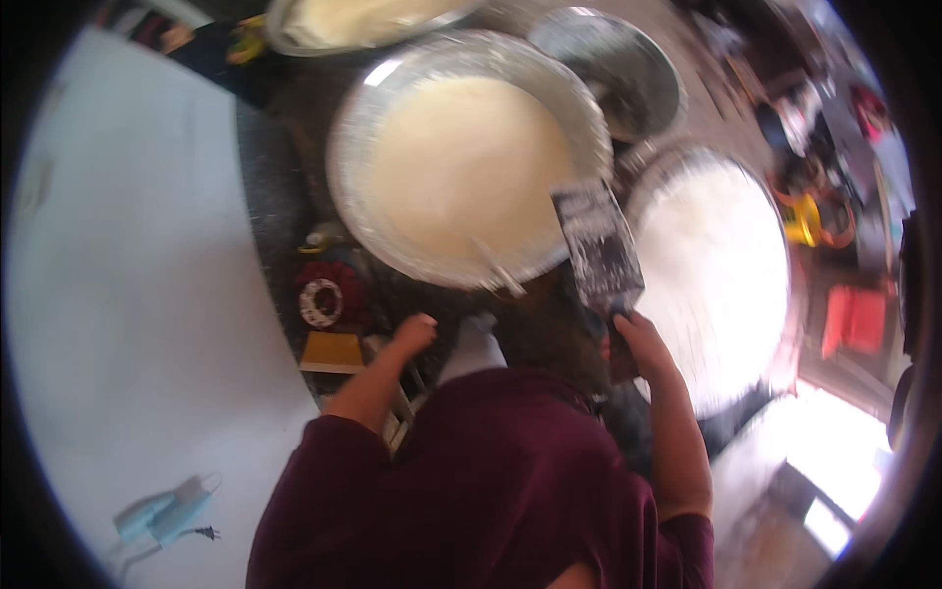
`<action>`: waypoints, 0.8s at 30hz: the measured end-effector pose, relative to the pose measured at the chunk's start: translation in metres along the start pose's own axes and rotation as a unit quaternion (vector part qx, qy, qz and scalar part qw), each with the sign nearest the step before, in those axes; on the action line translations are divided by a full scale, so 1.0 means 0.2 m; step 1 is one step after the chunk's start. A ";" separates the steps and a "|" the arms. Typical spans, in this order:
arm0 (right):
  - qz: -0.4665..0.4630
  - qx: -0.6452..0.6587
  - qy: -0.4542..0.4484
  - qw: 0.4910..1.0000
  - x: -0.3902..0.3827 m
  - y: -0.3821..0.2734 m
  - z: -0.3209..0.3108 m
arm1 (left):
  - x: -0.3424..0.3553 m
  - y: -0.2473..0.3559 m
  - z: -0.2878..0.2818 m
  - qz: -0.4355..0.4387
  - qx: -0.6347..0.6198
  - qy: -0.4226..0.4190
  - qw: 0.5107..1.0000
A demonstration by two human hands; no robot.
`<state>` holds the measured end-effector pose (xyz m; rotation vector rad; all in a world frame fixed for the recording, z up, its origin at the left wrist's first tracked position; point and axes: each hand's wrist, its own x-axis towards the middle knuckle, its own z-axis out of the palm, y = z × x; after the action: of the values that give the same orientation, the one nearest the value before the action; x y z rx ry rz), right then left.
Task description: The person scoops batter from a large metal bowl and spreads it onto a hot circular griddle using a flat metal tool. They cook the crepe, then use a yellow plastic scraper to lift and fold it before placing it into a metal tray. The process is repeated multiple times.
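My right hand (633, 339) is closed round the handle of a rectangular scoop (597, 245), its dark face smeared with white. The scoop hangs over the right rim of a wide metal basin (348, 196) holding smooth, cream-coloured dough or batter (471, 162). A slim pale utensil (500, 270) leans across the basin's near rim. My left hand (418, 334) is curled into a loose fist below the basin, touching none of these things, and nothing shows in it. Close by on the right, a large round tub (775, 226) holds white powder like flour (711, 265).
Behind stand another basin of pale mixture (368, 20) and a grey metal bowl (613, 74). A white surface (147, 275) fills the left, with a blue mask (162, 515) and a plug (206, 533). Near my left arm are a red round object (329, 294) and a yellowish block (332, 351).
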<state>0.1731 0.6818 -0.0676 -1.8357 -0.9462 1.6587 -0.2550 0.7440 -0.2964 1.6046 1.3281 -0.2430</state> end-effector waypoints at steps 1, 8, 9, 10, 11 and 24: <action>-0.001 -0.057 -0.021 0.998 0.11 -0.04 0.03 | 0.00 -0.01 0.00 0.136 0.178 0.011 0.975; 0.186 0.173 -0.032 0.967 0.49 -0.10 0.21 | 0.01 0.15 0.04 -0.130 -0.368 -0.007 0.921; 0.183 0.148 -0.015 0.972 0.50 -0.09 0.27 | 0.03 0.17 0.04 -0.147 -0.370 -0.008 0.917; 0.183 0.163 -0.020 0.969 0.51 -0.08 0.32 | 0.05 0.18 0.03 -0.127 -0.367 -0.007 0.921; 0.192 0.170 -0.006 0.967 0.51 -0.07 0.39 | 0.06 0.19 0.03 -0.104 -0.373 -0.005 0.922; 0.257 0.215 -0.007 0.942 0.48 -0.20 0.52 | 0.11 0.03 0.11 -0.075 -0.277 0.005 0.958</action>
<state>0.0671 0.7706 -0.1155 -1.8443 -0.0699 1.9791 -0.2321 0.7417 -0.3189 1.0371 1.3752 0.0486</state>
